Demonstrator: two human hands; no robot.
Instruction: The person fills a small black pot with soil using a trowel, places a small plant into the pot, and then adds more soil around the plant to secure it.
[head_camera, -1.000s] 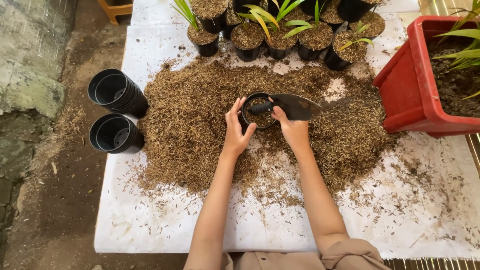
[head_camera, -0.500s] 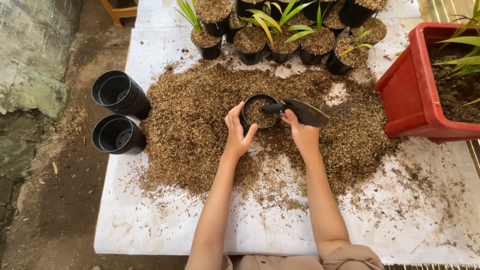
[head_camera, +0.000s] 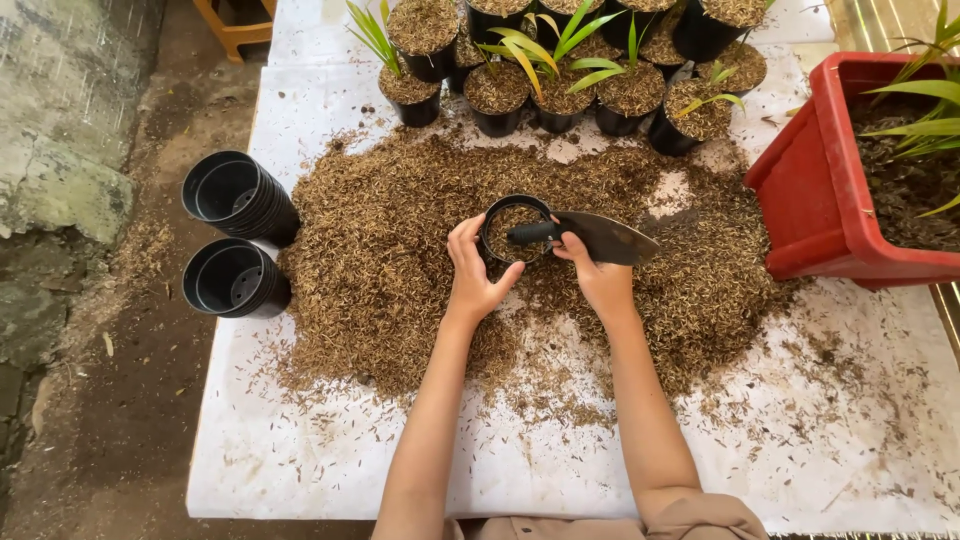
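Sat in the middle of the frame, sunk in a wide heap of brown husk mix (head_camera: 400, 260): a small round black pot (head_camera: 512, 232), glossy plastic rim, partly filled with the same coarse brown mix. Cupped around its left side by the left hand (head_camera: 472, 272), grip curled on the rim and wall. Held across the pot's mouth by the right hand (head_camera: 598, 278), grip closed on the black handle of a dark metal trowel (head_camera: 600, 238), blade pointing right. Spread beneath, a white sheet (head_camera: 300, 470) over the desk. Lay at left, two stacks of empty black pots (head_camera: 235, 235); ranged along the top, filled seedling pots (head_camera: 560, 85); stood at right, a red planter (head_camera: 830, 200).
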